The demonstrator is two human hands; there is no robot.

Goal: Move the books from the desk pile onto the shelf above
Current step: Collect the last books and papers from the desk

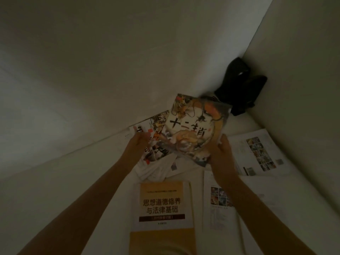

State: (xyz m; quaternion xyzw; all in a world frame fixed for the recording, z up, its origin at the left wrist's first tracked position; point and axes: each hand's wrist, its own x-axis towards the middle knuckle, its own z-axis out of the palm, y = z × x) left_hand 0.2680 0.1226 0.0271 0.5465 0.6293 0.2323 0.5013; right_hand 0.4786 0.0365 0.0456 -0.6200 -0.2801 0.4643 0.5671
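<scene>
A thin illustrated book (196,126) with bold black characters on its cover is lifted and tilted above the white desk (73,181). My right hand (220,153) grips its lower right corner. My left hand (138,142) holds a second illustrated book (156,126) that lies partly under the first, by the wall. An orange and white textbook (161,214) lies flat on the desk between my forearms. No shelf is in view.
Loose printed sheets with small pictures (257,153) lie at the right, another sheet (220,199) partly under my right forearm. White papers (156,168) sit beneath the books. A black object (241,85) fills the corner where the two white walls meet.
</scene>
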